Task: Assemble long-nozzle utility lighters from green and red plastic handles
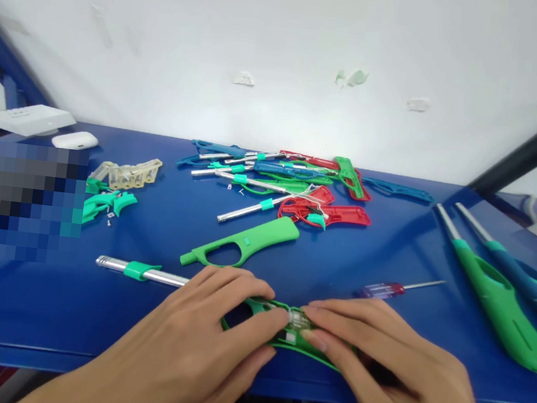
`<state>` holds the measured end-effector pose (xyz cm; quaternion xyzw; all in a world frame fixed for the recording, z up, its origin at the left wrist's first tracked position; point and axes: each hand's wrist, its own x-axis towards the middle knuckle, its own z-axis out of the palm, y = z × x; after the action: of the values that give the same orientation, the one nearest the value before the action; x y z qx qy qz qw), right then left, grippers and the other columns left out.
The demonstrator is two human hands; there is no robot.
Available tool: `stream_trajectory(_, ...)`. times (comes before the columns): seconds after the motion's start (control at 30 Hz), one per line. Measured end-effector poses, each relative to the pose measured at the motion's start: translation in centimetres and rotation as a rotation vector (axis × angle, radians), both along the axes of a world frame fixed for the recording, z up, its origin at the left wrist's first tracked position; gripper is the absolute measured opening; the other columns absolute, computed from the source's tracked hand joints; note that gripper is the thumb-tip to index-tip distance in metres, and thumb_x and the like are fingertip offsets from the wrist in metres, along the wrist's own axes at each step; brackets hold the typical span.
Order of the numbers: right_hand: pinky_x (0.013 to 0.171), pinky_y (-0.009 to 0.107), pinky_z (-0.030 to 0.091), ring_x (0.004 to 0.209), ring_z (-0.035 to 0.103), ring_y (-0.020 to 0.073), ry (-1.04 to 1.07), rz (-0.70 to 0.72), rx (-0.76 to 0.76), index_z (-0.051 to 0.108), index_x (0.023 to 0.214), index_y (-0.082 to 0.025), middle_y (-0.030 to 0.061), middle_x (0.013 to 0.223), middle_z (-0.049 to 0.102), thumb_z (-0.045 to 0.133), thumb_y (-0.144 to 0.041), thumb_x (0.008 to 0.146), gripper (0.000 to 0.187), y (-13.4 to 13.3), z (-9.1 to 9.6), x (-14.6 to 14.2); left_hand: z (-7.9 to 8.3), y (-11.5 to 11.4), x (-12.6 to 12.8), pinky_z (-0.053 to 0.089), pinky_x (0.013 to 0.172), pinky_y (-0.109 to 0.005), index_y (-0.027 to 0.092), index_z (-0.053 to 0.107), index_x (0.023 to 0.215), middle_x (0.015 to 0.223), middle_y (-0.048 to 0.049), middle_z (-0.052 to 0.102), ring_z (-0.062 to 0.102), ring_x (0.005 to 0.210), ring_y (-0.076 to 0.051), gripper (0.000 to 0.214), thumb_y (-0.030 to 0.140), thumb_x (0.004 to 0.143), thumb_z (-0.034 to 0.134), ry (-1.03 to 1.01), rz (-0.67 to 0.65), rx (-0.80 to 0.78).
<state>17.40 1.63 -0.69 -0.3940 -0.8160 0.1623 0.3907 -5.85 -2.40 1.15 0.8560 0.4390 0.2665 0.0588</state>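
**Both hands on green shell, bottom centre**

L hand [215, 331] and R hand [376, 362] meet at bottom centre of frame, near the front edge of the blue table [89, 330]. Between them lies the green shell [257, 305], an open lighter half flat on the table. L hand is closed on its left part, fingers over the top and thumb underneath. R hand pinches its right part w/ index above and thumb below. Fingertips of both hands touch a small clear insert [297, 320] sitting in the shell.

A metal tube [163, 277] runs out of the shell to the left, lying flat, w/ a green collar [141, 270] clipped round it near the far tip.

Just above the hands, apart from them: a loose green cover [244, 241], lying at a slant. Right of centre, a screwdriver [384, 289] w/ red-and-clear handle, its blade pointing right.

Upper centre: a pile of parts [299, 185], mixed red, green and blue shells plus metal tubes. Right edge: 2 long lighters side by side, a green lighter [495, 292] and a blue lighter [526, 276] behind it.

Upper left: clear plastic pieces [129, 173], small green bits [103, 202] below them, a white case [75, 139] and a white box [30, 117] at the back.
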Motion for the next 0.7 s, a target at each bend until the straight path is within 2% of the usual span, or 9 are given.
stream_trajectory(0.2,0.08,0.009,0.06,0.083,0.077,0.0073,0.003,-0.016,0.017,0.08,0.096,-0.033,-0.0109,0.096,0.081,0.071,-0.028,0.095,0.01,-0.21,-0.05,0.03,-0.15,0.1,-0.07,0.055,0.093,-0.035,0.023,0.067,0.117,0.116,-0.003,0.071,0.066,0.106,-0.019,0.019,0.018,0.106,0.053,-0.009,-0.01,0.038)
stream_trajectory(0.5,0.08,0.012,0.061,0.084,0.078,0.009,-0.013,-0.028,0.017,0.079,0.097,-0.033,-0.0099,0.097,0.081,0.071,-0.029,0.094,0.01,-0.11,-0.06,-0.1,-0.04,-0.03,-0.16,0.055,0.095,-0.035,0.022,0.068,0.118,0.118,-0.0046,0.072,0.068,0.11,-0.019,0.021,0.019,0.107,0.049,0.022,0.005,0.09)
stream_trajectory(0.7,0.081,0.011,0.059,0.084,0.077,0.0082,-0.011,-0.069,0.05,0.078,0.095,-0.034,-0.0107,0.095,0.081,0.071,-0.029,0.094,0.009,-0.25,-0.24,-0.21,-0.11,-0.04,-0.29,0.056,0.091,-0.036,0.022,0.068,0.114,0.114,-0.004,0.073,0.07,0.105,-0.02,0.022,0.018,0.108,0.048,0.031,0.005,0.087)
